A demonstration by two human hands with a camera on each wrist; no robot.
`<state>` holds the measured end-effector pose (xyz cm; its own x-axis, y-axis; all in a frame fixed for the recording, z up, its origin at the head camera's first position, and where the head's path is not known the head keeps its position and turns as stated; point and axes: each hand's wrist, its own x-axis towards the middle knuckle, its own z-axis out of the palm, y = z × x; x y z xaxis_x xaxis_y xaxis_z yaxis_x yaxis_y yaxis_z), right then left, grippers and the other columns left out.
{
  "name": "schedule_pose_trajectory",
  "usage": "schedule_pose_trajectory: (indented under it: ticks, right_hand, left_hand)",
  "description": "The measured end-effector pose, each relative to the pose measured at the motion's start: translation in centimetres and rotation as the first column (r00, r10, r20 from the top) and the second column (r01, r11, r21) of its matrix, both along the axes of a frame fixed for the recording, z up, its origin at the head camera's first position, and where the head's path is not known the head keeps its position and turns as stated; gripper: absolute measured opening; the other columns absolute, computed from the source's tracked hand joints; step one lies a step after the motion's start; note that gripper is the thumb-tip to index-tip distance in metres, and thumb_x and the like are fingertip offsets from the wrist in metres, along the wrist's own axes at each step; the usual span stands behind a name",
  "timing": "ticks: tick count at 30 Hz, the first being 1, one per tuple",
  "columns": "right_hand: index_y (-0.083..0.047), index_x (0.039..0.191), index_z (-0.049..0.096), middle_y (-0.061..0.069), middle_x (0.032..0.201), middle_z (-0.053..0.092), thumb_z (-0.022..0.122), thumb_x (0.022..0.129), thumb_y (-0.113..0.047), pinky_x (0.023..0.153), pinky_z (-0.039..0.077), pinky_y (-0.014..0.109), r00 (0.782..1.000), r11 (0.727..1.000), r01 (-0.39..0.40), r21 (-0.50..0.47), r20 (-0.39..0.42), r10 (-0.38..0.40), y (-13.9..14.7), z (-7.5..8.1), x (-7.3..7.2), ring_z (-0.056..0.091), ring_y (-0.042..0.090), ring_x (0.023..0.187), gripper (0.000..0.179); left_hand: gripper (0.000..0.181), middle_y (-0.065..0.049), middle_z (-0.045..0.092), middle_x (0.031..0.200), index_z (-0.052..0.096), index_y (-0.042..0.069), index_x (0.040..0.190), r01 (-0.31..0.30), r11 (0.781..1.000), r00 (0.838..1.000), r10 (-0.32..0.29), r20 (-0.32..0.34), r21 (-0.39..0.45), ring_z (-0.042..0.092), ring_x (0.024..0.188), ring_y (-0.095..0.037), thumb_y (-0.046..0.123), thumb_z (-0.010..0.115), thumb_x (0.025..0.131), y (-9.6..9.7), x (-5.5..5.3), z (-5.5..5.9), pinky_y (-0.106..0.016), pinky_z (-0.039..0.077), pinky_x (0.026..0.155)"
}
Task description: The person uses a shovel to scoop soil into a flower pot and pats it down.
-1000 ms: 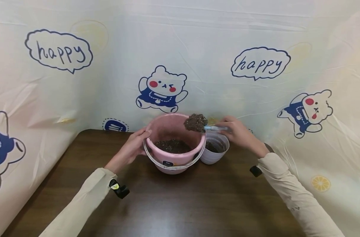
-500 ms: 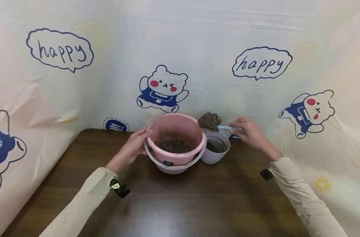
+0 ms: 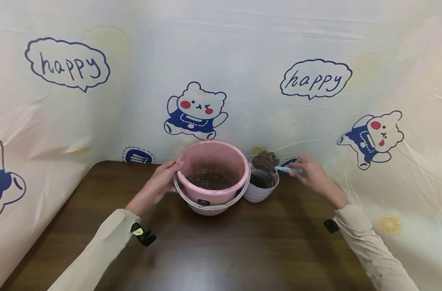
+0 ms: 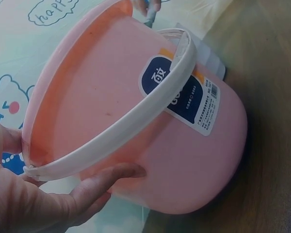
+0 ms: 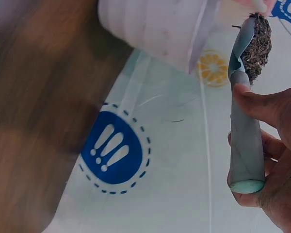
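A pink bucket (image 3: 226,155) with dark soil (image 3: 210,181) at its bottom stands on the table. My left hand (image 3: 159,182) grips its left rim, thumb at the edge and fingers against the outer wall. The bucket's white handle (image 4: 131,119) hangs down over its front. In my right hand (image 3: 313,174) is a small garden trowel (image 5: 246,136), held by its grey handle. A heap of soil (image 3: 265,161) fills the trowel's blade, which is over the back of a white ribbed pot (image 3: 258,195). Some soil shows inside that pot, right beside the bucket.
The dark wooden table (image 3: 221,254) has its back edge close behind the bucket. A pale printed curtain (image 3: 257,72) with bears and lettering hangs behind and along both sides. Each sleeve carries a black strap mount, such as the left mount (image 3: 143,234).
My right hand has moved the loaded trowel rightward from the bucket's rim, then lowered it over the white pot. My left hand keeps its grip on the bucket.
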<state>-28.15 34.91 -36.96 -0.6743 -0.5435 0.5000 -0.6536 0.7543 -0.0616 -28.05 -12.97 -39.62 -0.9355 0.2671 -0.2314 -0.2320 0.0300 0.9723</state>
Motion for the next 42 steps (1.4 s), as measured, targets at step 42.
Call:
schedule_pose_trajectory:
  ticks: [42]
  right_hand:
    - [0.001,0.106,0.07,0.021,0.1,0.065,0.053,0.094,0.016,0.081,0.046,0.057,0.854,0.948,0.247,0.199,-0.507,-0.116,-1.5,-0.8,0.3,0.059,0.042,0.096,0.026]
  left_hand:
    - [0.066,-0.02,0.023,0.171,0.018,0.016,0.169,-0.015,1.0,1.0,0.015,0.006,-0.002,0.034,0.149,-0.043,0.038,0.044,0.112,0.0,0.0,-0.1,-0.058,0.05,0.107]
